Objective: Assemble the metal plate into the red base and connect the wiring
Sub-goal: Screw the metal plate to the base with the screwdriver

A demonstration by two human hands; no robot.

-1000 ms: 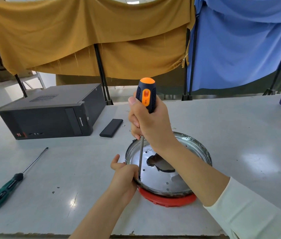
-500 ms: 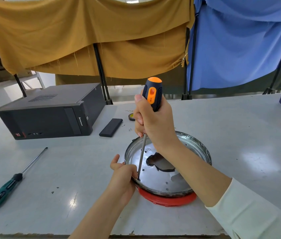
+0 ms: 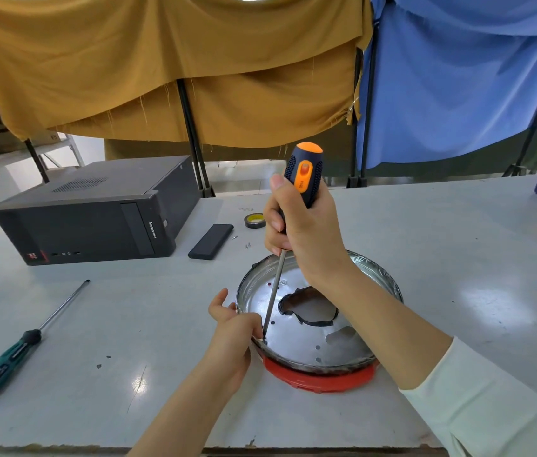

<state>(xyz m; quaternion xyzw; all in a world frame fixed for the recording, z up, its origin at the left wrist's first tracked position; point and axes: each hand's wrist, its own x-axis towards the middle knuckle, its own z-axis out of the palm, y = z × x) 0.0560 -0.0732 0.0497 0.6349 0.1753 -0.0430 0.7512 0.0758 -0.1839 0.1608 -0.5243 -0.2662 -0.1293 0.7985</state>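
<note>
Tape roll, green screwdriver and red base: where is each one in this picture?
tape roll [image 3: 254, 221], head view, on its dark outer ring.
green screwdriver [image 3: 3, 366], head view, on its handle.
red base [image 3: 319, 380], head view, on the near rim under the metal plate [image 3: 296, 344].

Bare tabletop [image 3: 458, 258] right of metal plate [image 3: 310, 344]; computer case [image 3: 95, 219], black bar [image 3: 211, 241], tape roll [image 3: 254, 221] crowd far-left side; green screwdriver [image 3: 23, 344] lies toward left edge
</note>
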